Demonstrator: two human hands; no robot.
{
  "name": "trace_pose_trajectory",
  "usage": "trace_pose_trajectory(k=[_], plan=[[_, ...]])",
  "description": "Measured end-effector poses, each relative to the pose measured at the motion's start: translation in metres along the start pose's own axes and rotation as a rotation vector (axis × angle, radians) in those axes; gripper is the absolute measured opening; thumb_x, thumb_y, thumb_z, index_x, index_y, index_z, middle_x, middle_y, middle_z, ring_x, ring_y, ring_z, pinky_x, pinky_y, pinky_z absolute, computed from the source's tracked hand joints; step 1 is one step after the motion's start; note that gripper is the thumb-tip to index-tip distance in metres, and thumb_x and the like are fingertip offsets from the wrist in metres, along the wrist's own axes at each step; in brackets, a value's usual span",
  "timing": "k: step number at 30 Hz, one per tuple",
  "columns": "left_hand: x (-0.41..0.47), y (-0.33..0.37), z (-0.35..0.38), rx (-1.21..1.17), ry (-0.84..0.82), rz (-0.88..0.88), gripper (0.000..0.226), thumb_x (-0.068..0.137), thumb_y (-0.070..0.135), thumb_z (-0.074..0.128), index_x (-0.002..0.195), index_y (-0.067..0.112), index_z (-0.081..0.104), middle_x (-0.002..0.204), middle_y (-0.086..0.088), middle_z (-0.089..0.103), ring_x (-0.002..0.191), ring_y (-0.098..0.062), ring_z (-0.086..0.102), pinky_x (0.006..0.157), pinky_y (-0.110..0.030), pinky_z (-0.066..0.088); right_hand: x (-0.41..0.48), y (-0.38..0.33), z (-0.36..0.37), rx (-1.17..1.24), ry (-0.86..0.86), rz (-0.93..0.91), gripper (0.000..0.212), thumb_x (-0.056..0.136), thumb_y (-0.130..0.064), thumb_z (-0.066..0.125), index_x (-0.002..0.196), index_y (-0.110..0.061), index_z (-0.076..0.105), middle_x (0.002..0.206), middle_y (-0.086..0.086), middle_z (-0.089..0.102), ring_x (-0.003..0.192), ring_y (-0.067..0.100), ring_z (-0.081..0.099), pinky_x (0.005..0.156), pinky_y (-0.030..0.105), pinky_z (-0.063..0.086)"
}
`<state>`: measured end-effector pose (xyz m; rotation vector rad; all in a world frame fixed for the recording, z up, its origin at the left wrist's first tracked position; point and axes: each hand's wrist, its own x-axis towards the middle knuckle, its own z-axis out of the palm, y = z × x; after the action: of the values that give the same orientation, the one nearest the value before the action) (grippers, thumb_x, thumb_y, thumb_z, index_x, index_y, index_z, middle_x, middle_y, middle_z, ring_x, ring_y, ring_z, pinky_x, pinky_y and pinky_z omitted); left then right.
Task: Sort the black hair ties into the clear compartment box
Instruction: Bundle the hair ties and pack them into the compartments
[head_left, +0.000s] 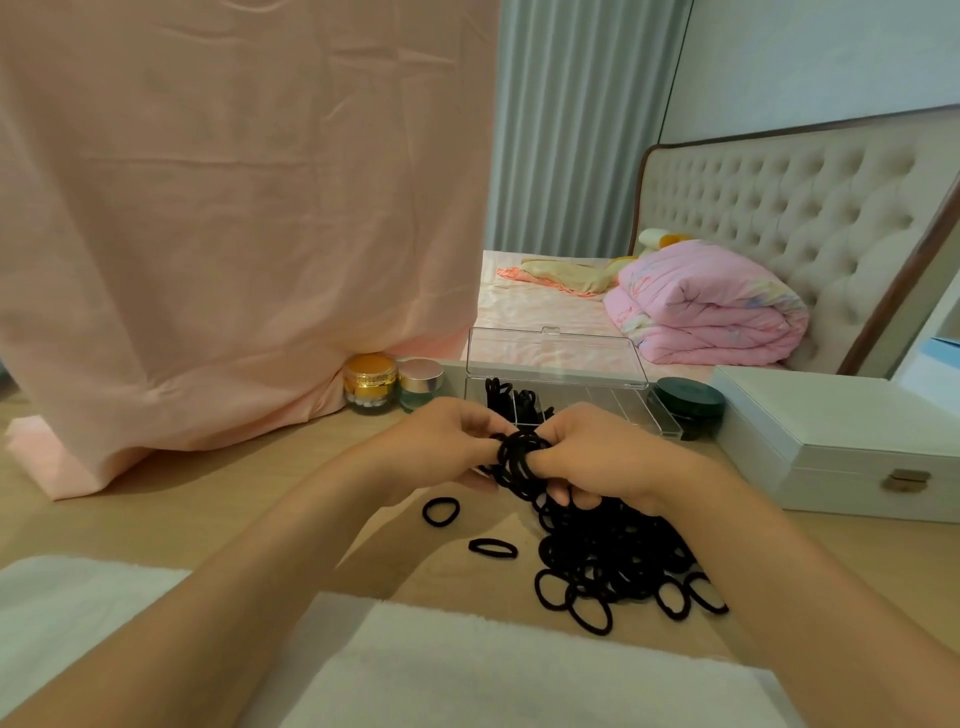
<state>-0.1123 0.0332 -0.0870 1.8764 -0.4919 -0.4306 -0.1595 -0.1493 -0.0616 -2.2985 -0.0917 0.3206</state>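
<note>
Both hands, left hand (441, 441) and right hand (587, 457), pinch a bundle of ties (519, 457); two compartments of the box (623, 405) hold some, a pile (613, 561) remains.

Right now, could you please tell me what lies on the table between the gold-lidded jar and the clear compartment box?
In the head view, a pink-lidded glass jar stands between the gold-lidded jar and the clear compartment box, close beside the gold one.

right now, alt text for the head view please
Both hands, left hand and right hand, hold a bundle of black hair ties above a loose pile, before an open clear compartment box on a wooden table.
</note>
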Motion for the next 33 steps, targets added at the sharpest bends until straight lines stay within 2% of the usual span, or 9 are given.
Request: trace_pose_trajectory(k=[2,5,8,14,17,21,26,29,33], plan=[[0.000,0.003,0.001,-0.098,-0.031,-0.038,0.027,0.094,0.000,0.055,0.100,0.012,0.078,0.099,-0.008,0.075,0.087,-0.019,0.070,0.087,-0.040,0.060,0.003,0.002,0.001,0.002,0.051,0.047,0.018,0.092,-0.018,0.064,0.075,-0.013,0.068,0.056,0.007,0.058,0.042,0.016,0.040,0.045,0.024,0.033],[-0.002,0.004,0.000,-0.225,-0.093,-0.068,0.019,0.096,0.021,0.064,0.103,0.008,0.076,0.090,-0.005,0.071,0.080,-0.019,0.067,0.091,-0.045,0.059,0.005,0.003,0.006,0.012,0.108,0.082,0.018,0.090,-0.022,0.067,0.077,-0.009,0.066,0.053,0.005,0.057,0.038,0.016,0.043,0.042,0.023,0.037],[-0.003,0.002,0.001,-0.078,-0.096,-0.042,0.027,0.086,0.027,0.077,0.110,0.014,0.075,0.106,-0.004,0.076,0.099,-0.018,0.073,0.087,-0.034,0.060,0.007,0.003,0.011,0.051,0.130,0.091,0.020,0.091,-0.022,0.067,0.088,-0.003,0.068,0.055,0.006,0.059,0.037,0.014,0.047,0.041,0.022,0.043],[-0.003,0.000,-0.004,-0.053,0.007,0.010,0.017,0.092,0.006,0.068,0.105,0.014,0.075,0.098,-0.008,0.078,0.088,-0.016,0.075,0.074,-0.025,0.060,0.010,0.007,0.012,0.143,0.073,0.103,0.026,0.093,-0.017,0.071,0.112,-0.002,0.061,0.066,0.011,0.071,0.053,0.021,0.068,0.050,0.026,0.057],[-0.004,0.001,-0.006,0.019,-0.080,0.038,0.023,0.089,0.005,0.072,0.109,0.014,0.073,0.093,-0.003,0.077,0.084,-0.015,0.074,0.076,-0.025,0.059,0.010,0.008,0.014,0.173,0.030,0.099,0.016,0.090,-0.007,0.071,0.104,-0.001,0.065,0.081,0.020,0.075,0.074,0.031,0.074,0.067,0.036,0.065],[-0.002,-0.004,-0.009,0.227,-0.010,0.013,0.015,0.085,0.011,0.076,0.097,0.018,0.071,0.068,0.009,0.067,0.064,-0.005,0.064,0.067,-0.022,0.055,0.012,0.011,0.015,0.229,-0.001,0.105,0.037,0.089,-0.005,0.073,0.123,-0.004,0.059,0.091,0.017,0.076,0.066,0.021,0.072,0.053,0.026,0.059],[0.002,-0.014,-0.011,0.147,0.133,-0.047,0.011,0.088,0.009,0.073,0.098,0.015,0.073,0.084,-0.004,0.075,0.068,-0.008,0.069,0.062,-0.019,0.055,0.005,0.008,0.003,0.057,-0.023,0.108,0.018,0.089,-0.005,0.072,0.107,-0.003,0.071,0.090,0.013,0.076,0.068,0.015,0.073,0.054,0.020,0.057],[0.001,-0.015,-0.014,0.028,0.201,-0.086,0.014,0.088,0.009,0.073,0.101,0.014,0.074,0.091,-0.006,0.077,0.071,-0.007,0.071,0.057,-0.016,0.053,-0.001,0.002,-0.005,0.122,-0.026,0.015,0.015,0.090,-0.004,0.071,0.105,-0.005,0.073,0.087,0.011,0.077,0.070,0.015,0.074,0.057,0.021,0.057],[-0.001,-0.011,-0.010,-0.080,0.081,-0.065,0.016,0.086,0.013,0.076,0.102,0.019,0.078,0.090,-0.002,0.078,0.076,-0.008,0.072,0.065,-0.018,0.055,-0.003,-0.005,0.000,0.227,0.038,-0.091,0.009,0.095,-0.008,0.067,0.101,-0.004,0.072,0.070,0.006,0.071,0.050,0.008,0.062,0.049,0.020,0.051]])
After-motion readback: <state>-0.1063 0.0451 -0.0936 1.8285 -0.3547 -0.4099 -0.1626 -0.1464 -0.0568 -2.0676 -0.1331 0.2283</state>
